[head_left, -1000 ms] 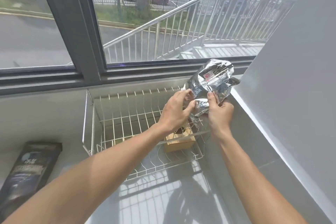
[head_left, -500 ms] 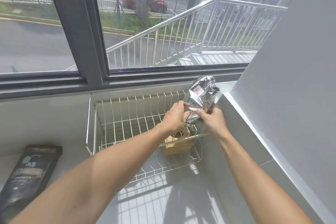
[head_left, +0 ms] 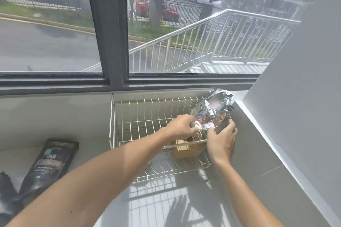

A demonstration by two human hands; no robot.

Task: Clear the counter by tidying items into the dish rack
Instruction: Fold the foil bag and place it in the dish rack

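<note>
A crinkled silver foil bag stands tilted at the right end of the white wire dish rack. My left hand grips its lower left part. My right hand holds its lower right edge, close to the rack's right rim. Below my hands a small wooden box sits inside the rack. The bottom of the foil bag is hidden behind my fingers.
A dark pouch with printed lettering lies on the grey counter at the left. Another dark item shows at the left edge. A grey wall runs along the right, and a window ledge behind the rack.
Both hands have brought the foil bag down from above the rack into its right end. The view has tilted and shifted a little.
</note>
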